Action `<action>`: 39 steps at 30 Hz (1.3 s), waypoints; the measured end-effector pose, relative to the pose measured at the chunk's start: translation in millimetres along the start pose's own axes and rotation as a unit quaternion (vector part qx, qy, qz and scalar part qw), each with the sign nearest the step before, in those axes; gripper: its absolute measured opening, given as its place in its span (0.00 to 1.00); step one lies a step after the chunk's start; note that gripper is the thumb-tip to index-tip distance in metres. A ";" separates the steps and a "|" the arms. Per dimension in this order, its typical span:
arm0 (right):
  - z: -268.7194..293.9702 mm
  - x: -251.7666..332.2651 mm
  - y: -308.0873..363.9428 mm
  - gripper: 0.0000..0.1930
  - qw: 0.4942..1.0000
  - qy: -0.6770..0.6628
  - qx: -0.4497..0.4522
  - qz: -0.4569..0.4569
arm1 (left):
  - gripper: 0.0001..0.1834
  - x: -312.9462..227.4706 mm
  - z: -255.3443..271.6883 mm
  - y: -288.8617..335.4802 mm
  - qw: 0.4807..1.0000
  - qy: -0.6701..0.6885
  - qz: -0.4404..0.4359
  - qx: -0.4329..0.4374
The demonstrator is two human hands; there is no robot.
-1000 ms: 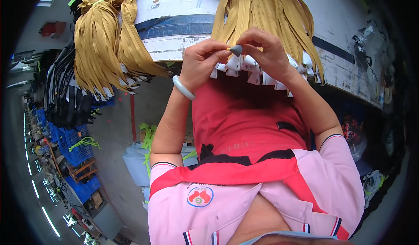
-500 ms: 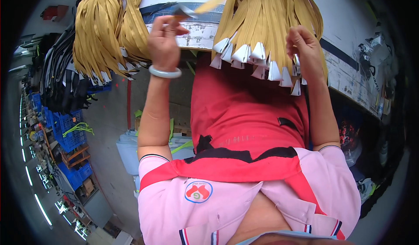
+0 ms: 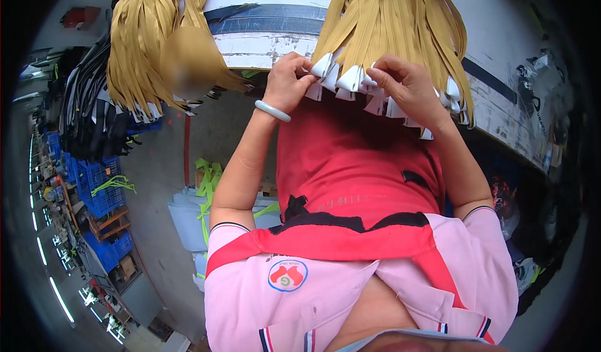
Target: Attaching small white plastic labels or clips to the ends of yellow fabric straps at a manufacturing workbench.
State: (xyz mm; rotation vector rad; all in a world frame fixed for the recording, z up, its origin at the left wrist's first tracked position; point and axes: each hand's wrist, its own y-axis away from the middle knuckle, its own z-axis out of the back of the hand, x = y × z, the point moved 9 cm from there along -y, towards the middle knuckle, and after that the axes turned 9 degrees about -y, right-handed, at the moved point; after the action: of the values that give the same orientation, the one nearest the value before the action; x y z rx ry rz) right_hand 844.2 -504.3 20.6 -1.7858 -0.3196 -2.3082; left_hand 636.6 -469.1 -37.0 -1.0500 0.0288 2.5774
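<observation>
A thick bundle of mustard-yellow zipper tapes drapes over the table's near edge, with white folded tabs on the lower ends. At the bundle's left side, my left hand, wearing a pale bangle, pinches a white tab between thumb and fingers. My right hand is at the middle of the row, fingertips closed at the edge of another white tab. Whether it grips that tab is partly hidden by the fingers.
More yellow zipper tapes hang at the far left, partly blurred, beside black strips. The white-covered table has a dark blue band. Blue crates stand at the left; grey sheets and green strips lie below.
My left hand has come right and down to the bundle, without the tape it held. My right hand has moved left along the tabs. Yellow tape now hangs lower at the left pile.
</observation>
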 end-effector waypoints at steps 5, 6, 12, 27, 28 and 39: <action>-7.1 19.9 -13.6 0.06 0.998 0.031 0.001 0.062 | 0.09 -32.0 13.7 -3.9 0.996 0.082 -0.039 0.020; -15.0 35.0 -17.7 0.06 0.991 0.052 0.022 0.121 | 0.09 -42.7 16.8 -5.0 0.997 0.034 -0.068 0.023; -26.1 30.1 -45.0 0.09 0.981 0.099 0.078 0.146 | 0.07 -84.2 31.3 -22.5 0.986 0.054 -0.158 0.015; -2.5 13.0 -53.9 0.10 0.961 -0.243 0.133 -0.006 | 0.09 -68.2 -10.5 -46.2 0.854 0.496 0.013 0.157; 1.6 9.3 -56.5 0.11 0.962 -0.246 0.121 -0.009 | 0.10 -63.9 -15.3 -49.1 0.851 0.502 0.025 0.154; 3.5 11.1 -57.6 0.09 0.966 -0.162 0.200 -0.017 | 0.06 -64.4 -16.8 -55.9 0.848 0.506 -0.004 0.157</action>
State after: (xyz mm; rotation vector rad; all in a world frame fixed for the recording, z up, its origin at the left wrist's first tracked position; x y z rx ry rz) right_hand 827.9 -448.6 29.6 -1.9370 -0.8083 -1.7931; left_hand 709.1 -439.7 1.0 -2.0802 0.6690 1.6222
